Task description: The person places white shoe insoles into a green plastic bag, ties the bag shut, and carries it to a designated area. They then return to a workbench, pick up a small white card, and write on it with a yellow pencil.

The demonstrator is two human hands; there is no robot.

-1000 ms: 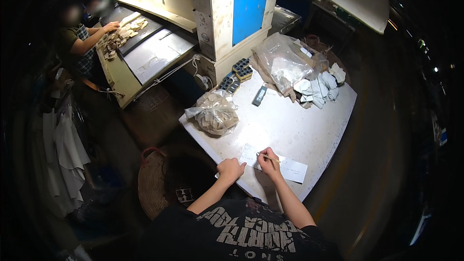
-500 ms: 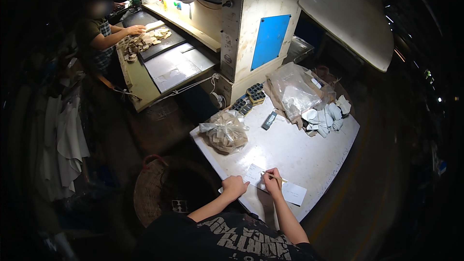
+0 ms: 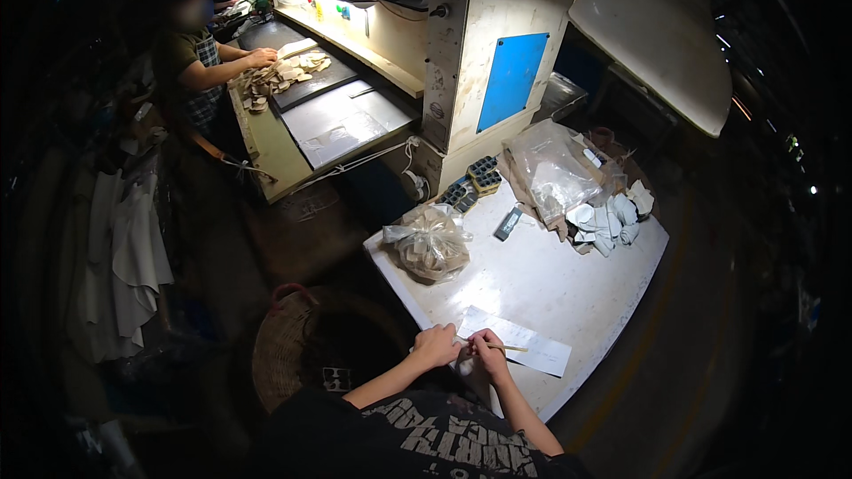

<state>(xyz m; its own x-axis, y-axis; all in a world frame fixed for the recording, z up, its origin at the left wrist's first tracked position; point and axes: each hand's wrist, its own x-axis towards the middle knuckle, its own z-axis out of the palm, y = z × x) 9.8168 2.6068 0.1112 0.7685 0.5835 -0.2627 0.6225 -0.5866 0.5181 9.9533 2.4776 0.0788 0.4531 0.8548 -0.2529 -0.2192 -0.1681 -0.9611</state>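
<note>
My right hand [image 3: 487, 351] is closed round a slim yellowish pen [image 3: 515, 349], whose back end sticks out to the right over the paper. Close beside it, almost touching, my left hand [image 3: 435, 345] has its fingers curled together near the pen's front end. Something small and pale shows between the two hands, too small to name. Beyond my fingers a long white paper slip [image 3: 543, 351] with handwriting lies on the white tabletop [image 3: 497, 275], near its front edge; the hands cover its near left part.
A clear bag of pale pieces [image 3: 428, 244] stands on the table's left. Farther back lie black moulded trays [image 3: 484, 176], a small grey-green box [image 3: 508, 223], a plastic bag [image 3: 555, 173] and crumpled pale scraps [image 3: 608, 222]. A wicker basket [image 3: 282, 350] sits lower left. Another person [image 3: 191, 66] handles cut pieces.
My right hand has drawn back from writing on the paper toward my left hand. The left hand has left the paper's edge and met it at the pen's front. The view has shifted slightly.
</note>
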